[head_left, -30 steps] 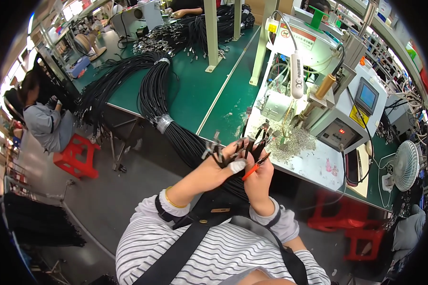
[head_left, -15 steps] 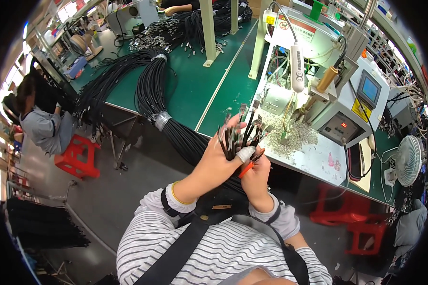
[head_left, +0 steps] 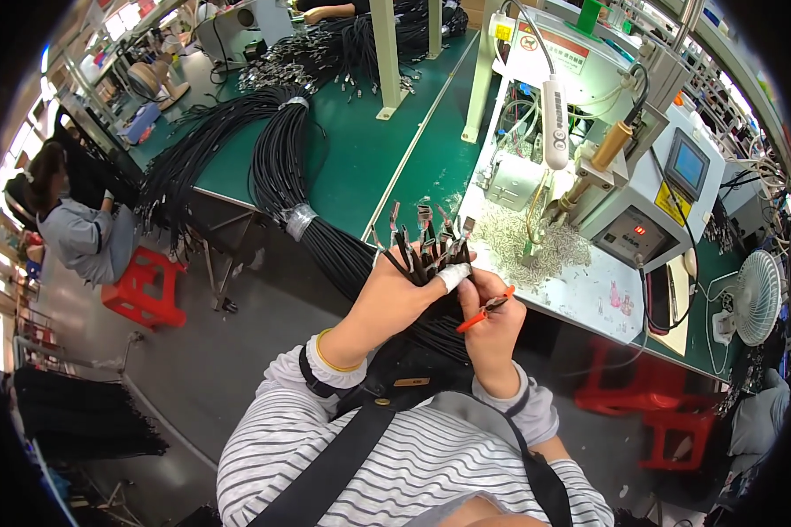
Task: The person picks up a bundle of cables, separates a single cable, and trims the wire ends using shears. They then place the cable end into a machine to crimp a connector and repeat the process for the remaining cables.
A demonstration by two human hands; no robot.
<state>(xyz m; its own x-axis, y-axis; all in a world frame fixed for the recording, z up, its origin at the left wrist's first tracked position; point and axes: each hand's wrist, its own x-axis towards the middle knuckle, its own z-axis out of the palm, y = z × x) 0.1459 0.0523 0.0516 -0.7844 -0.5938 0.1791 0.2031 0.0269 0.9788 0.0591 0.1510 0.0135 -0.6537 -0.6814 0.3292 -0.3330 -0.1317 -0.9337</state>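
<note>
Hands point(head_left: 392, 296) clasping slim black cables point(head_left: 428, 265) (shiny metal tips point(head_left: 424, 216)), orange-handled pliers point(head_left: 475, 321)

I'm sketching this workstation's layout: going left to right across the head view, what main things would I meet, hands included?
Red stool at far left → clear wrap around a black cable bundle → left hand holding metal-tipped cables → right hand holding orange-handled pliers → blue screen → white fan
</note>
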